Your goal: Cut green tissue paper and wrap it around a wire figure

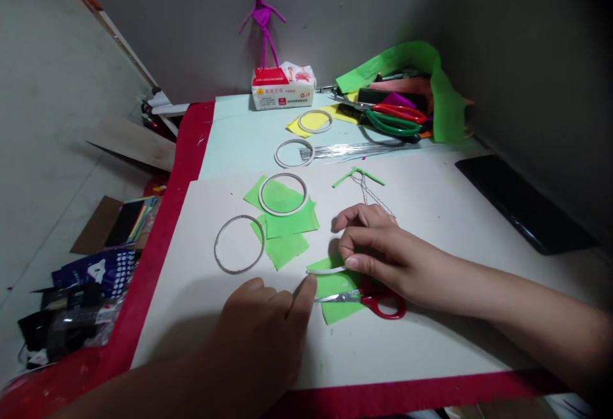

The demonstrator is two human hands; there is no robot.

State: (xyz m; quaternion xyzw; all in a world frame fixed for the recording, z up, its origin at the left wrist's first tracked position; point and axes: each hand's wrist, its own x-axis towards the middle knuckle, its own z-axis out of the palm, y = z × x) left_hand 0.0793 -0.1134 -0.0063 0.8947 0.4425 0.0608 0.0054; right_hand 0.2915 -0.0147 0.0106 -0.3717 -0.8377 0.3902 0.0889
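Note:
My right hand (378, 246) pinches one end of a thin white strip (330, 271), which lies over a green paper piece (330, 286). My left hand (272, 317) is curled, its index fingertip at the strip's left end; whether it grips anything is hidden. Just below the strip, red-handled scissors (390, 307) rest partly on the green paper. Several green paper pieces (286, 250) lie up and left of my hands, with a white ring (283, 194) on them and a grey ring (239, 244) beside them. A bent green strip (359, 174) sits at the top of a drawn figure.
A purple figure (262, 18) stands by a tissue pack (282, 90) at the back. Two more rings, yellow paper (297, 128) and thin wires (354, 149) lie before it. Green-handled scissors (393, 123) and coloured paper are at back right, a black phone-like slab (517, 202) at right.

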